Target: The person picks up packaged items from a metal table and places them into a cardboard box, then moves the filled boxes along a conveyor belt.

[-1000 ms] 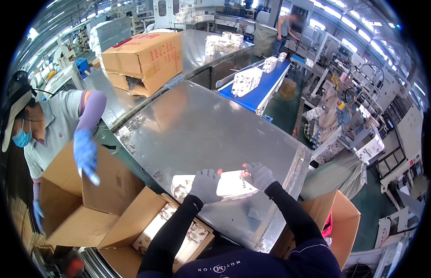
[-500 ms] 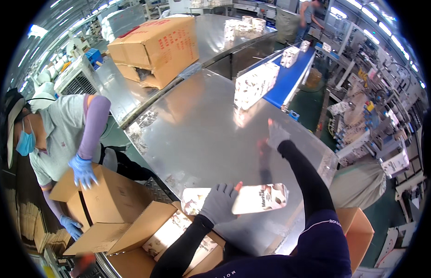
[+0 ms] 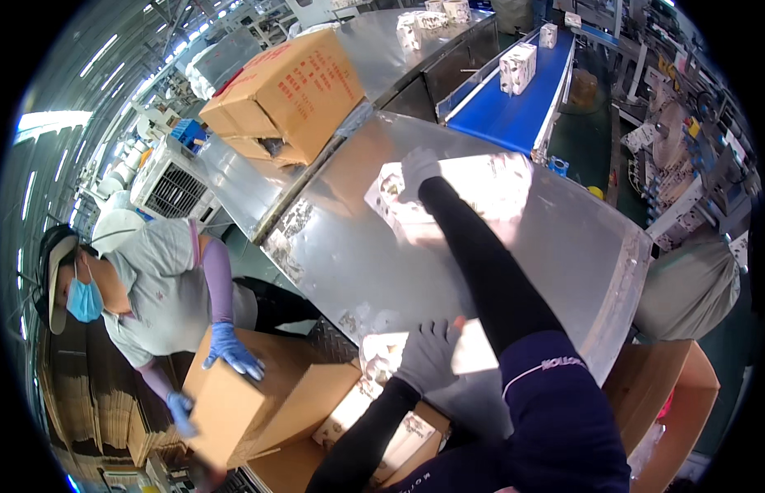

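My right hand (image 3: pixel 419 171), in a grey glove, grips the far left end of a large white pack with a brown floral print (image 3: pixel 485 185), which lies on the metal table beyond my forearm. Nearer to me, my left hand (image 3: pixel 428 359), also gloved in grey, is closed over a second long white pack (image 3: pixel 474 352) at the table's near edge. My right arm partly covers that pack. Beneath my left forearm, similar printed packs (image 3: pixel 409 435) sit inside an open carton (image 3: pixel 284 467).
A blue conveyor belt (image 3: pixel 506 119) carries another printed pack (image 3: pixel 518 68) toward the table (image 3: pixel 358 271). At the left, a co-worker in blue gloves handles a carton (image 3: pixel 226 403). A large brown carton (image 3: pixel 292 94) stands at the back; another open carton (image 3: pixel 682 403) is at my right.
My right hand has moved left and taken hold of the large pack, now off the belt's end and turned on the table. My left hand stays on its pack. The view has shifted.
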A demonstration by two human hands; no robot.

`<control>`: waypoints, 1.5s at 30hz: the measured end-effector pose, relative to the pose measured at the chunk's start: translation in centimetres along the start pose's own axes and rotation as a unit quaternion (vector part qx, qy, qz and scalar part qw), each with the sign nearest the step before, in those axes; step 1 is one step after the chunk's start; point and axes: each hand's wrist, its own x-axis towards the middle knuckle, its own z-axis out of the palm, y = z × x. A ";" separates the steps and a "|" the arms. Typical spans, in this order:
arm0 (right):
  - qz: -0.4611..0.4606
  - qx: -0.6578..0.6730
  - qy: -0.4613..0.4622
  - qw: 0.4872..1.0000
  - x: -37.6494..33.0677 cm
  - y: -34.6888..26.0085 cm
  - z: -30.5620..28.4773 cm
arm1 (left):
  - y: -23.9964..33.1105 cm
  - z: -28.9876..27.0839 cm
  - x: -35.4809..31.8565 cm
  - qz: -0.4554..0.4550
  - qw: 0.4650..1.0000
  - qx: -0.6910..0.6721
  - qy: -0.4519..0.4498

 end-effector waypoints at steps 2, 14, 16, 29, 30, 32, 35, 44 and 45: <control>0.058 0.144 0.009 0.988 -3.6 4.5 1.2 | 0.3 1.2 0.0 0.036 0.993 -0.029 0.109; 0.218 0.398 -0.004 0.891 -27.7 18.0 5.6 | 2.6 -7.1 -27.9 -0.182 0.932 -0.123 0.289; 0.158 0.698 -0.021 0.698 -29.4 15.1 7.5 | 2.3 -3.1 -31.3 -0.225 0.940 -0.099 0.238; -0.512 0.196 -0.175 0.818 -37.2 -24.2 -4.4 | 3.6 0.2 -27.8 -0.096 0.962 -0.049 0.252; -0.531 0.193 -0.229 0.793 -36.9 -25.1 -0.6 | 2.4 0.9 -26.9 -0.187 0.929 0.033 0.317; -0.475 0.224 -0.213 0.824 -36.7 -25.4 1.0 | -2.5 7.8 -26.2 -0.316 0.919 0.025 0.234; -0.538 0.255 -0.130 0.793 -35.0 -20.5 0.7 | -3.0 15.0 -28.5 -0.341 0.932 -0.059 0.108; -0.072 -0.183 0.102 0.975 -10.2 9.4 1.8 | -2.5 13.8 -26.5 -0.332 0.929 -0.074 0.148; -0.088 -0.183 0.123 0.971 -6.9 9.5 1.6 | -2.5 13.7 -26.8 -0.331 0.931 -0.066 0.140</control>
